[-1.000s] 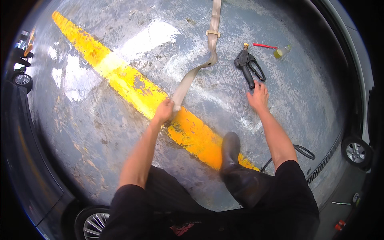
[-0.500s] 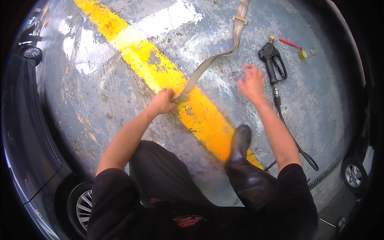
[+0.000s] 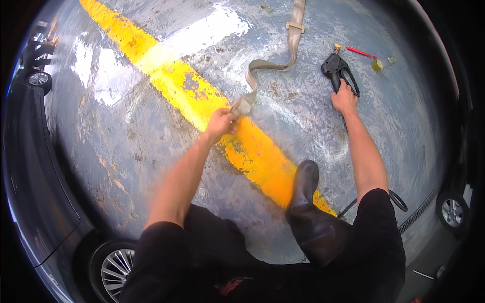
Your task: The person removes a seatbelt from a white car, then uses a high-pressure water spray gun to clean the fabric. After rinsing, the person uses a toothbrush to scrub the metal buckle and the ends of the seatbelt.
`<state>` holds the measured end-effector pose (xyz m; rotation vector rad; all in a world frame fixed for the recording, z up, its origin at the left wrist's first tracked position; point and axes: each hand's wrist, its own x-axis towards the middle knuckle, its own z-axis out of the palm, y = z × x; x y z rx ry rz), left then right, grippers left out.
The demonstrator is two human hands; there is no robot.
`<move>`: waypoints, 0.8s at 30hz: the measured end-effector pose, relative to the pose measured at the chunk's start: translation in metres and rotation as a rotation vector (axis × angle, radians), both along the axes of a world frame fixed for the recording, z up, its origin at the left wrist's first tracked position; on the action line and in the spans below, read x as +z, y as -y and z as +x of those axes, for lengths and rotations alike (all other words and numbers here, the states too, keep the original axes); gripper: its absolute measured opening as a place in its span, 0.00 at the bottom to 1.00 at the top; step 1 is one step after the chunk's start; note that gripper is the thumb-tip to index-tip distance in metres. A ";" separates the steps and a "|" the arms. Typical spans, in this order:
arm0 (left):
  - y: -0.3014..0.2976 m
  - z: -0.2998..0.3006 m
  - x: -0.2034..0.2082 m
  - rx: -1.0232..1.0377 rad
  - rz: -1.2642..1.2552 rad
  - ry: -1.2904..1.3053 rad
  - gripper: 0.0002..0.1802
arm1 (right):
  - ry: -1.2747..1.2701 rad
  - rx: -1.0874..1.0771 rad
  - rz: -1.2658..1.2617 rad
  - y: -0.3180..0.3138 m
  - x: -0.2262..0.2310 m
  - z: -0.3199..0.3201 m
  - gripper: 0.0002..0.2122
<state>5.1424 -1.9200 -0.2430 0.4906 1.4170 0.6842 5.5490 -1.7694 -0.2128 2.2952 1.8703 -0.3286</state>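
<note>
A beige-grey webbing strap [image 3: 270,64] with a small plastic slider [image 3: 295,27] lies in a curve over the wet floor. Its near end is pinched in the fingers of my left hand [image 3: 221,124], just above the yellow painted line. Off to the right, my right hand [image 3: 345,97] is closed around the lower grip of a black pressure washer gun [image 3: 335,65], which has a brass-coloured tip. The gun rests on the floor, pointing away from me. My right hand and forearm hide its hose joint.
A thin red stick [image 3: 360,52] and a small bottle with yellow-green liquid [image 3: 383,63] lie beyond the gun. Black hose [image 3: 398,200] loops beside my right arm. A dark car [image 3: 38,166] stands at left; another car's wheel [image 3: 450,212] shows at right, near a drain grate [image 3: 418,214].
My right hand has moved right and taken hold of the pressure washer gun's grip. My left hand has shifted slightly away and right with the strap end, bending the strap into a tighter curve.
</note>
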 end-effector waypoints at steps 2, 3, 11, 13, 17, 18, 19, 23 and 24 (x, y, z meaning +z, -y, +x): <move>-0.009 0.028 0.000 0.107 -0.010 -0.044 0.19 | -0.016 -0.014 0.033 -0.009 -0.004 0.005 0.33; -0.014 0.042 0.003 0.159 -0.012 -0.063 0.19 | -0.021 -0.022 0.053 -0.013 -0.003 0.010 0.33; -0.014 0.054 -0.012 0.322 -0.048 0.250 0.17 | -0.112 -0.034 -0.137 0.014 0.089 -0.011 0.28; -0.017 0.056 -0.016 0.336 -0.036 0.331 0.18 | -0.097 0.182 -0.147 0.033 0.122 -0.009 0.25; -0.020 0.059 -0.017 0.385 -0.043 0.432 0.18 | -0.135 0.429 -0.019 0.090 0.140 0.012 0.28; -0.019 0.063 -0.007 0.360 -0.047 0.470 0.18 | -0.121 0.409 -0.070 0.104 0.144 0.020 0.29; -0.017 0.064 0.006 0.338 -0.052 0.496 0.18 | -0.119 0.391 -0.122 0.118 0.148 0.024 0.29; -0.007 0.058 0.027 0.290 -0.044 0.538 0.19 | -0.154 0.498 -0.179 0.155 0.136 0.033 0.32; -0.006 0.056 0.027 0.268 -0.040 0.519 0.19 | -0.142 0.545 -0.118 0.165 0.130 0.032 0.32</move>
